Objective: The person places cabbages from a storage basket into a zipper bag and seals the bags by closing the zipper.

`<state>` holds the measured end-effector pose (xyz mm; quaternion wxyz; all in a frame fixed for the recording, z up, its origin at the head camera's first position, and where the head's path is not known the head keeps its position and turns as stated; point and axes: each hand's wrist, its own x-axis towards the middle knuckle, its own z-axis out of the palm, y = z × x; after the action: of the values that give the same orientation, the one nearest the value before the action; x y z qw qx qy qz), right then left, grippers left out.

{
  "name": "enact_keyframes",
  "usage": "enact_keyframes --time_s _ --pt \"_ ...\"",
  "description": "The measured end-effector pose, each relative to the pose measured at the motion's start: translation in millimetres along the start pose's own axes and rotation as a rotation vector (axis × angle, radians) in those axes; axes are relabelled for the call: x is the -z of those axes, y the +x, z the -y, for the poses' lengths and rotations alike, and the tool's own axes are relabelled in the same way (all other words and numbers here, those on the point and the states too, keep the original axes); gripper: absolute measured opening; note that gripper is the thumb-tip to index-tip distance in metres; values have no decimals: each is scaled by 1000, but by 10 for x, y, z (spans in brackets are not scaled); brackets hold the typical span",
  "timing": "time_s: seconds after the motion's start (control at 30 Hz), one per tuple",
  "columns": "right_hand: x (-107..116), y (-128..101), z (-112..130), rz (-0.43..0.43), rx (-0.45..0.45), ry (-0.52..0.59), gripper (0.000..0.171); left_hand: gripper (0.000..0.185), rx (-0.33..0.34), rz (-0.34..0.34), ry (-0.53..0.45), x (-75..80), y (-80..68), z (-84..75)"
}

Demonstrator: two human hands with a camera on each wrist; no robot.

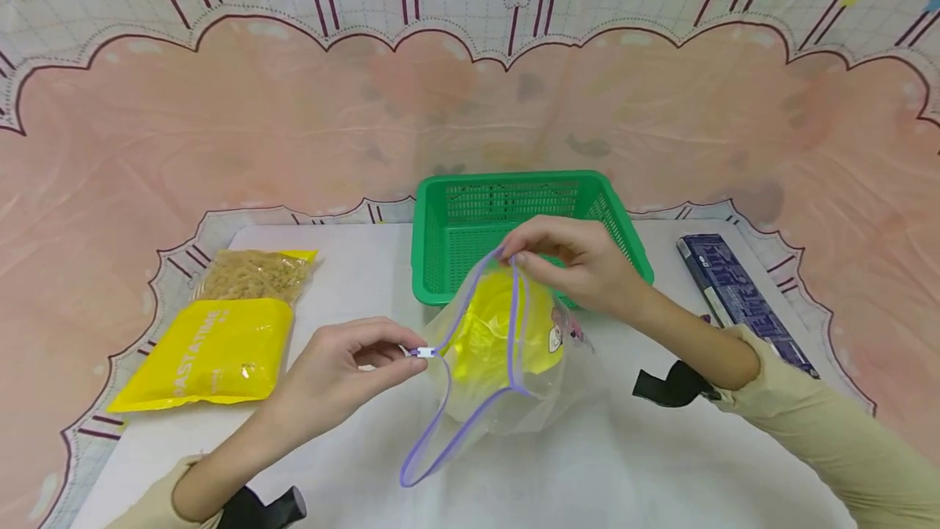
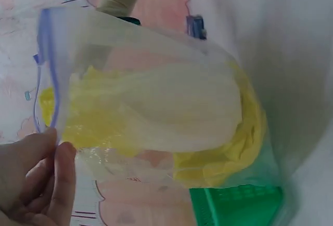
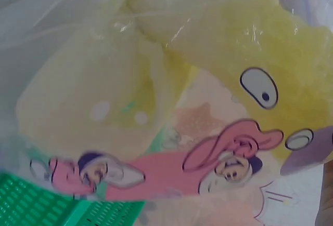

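Your left hand [image 1: 348, 362] pinches the white slider [image 1: 426, 353] on the purple rim [image 1: 512, 333] of the bag [image 2: 177, 106]; your right hand [image 1: 576, 260] pinches the rim's far side, fingers curled. The bag, mouth gaping, is just in front of the green basket [image 1: 420, 251]. A slipped pinch could spill its yellow contents [image 1: 481, 321]; the buckled rim might jam the slider. The yellow pack [image 1: 228, 349] reads "PASTATIME"; the dark box's [image 1: 742, 296] print is illegible.
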<state>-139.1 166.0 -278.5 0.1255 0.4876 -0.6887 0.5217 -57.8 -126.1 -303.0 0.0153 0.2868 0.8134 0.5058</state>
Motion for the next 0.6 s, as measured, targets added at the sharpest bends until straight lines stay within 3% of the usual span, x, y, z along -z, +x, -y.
enact_keyframes --time_s 0.13,0.3,0.43,0.6 --pt "16 -5 4 -16 -46 11 12 16 -234 -151 190 -54 24 -34" --pt "7 -37 -44 -19 -75 81 10 7 -341 -248 361 -38 39 -82" --pt "-30 -88 -109 -2 -135 131 14 7 -435 -328 374 -30 62 -101" --pt "19 -268 -125 2 -322 184 30 26 -541 -361 328 -18 80 -132"
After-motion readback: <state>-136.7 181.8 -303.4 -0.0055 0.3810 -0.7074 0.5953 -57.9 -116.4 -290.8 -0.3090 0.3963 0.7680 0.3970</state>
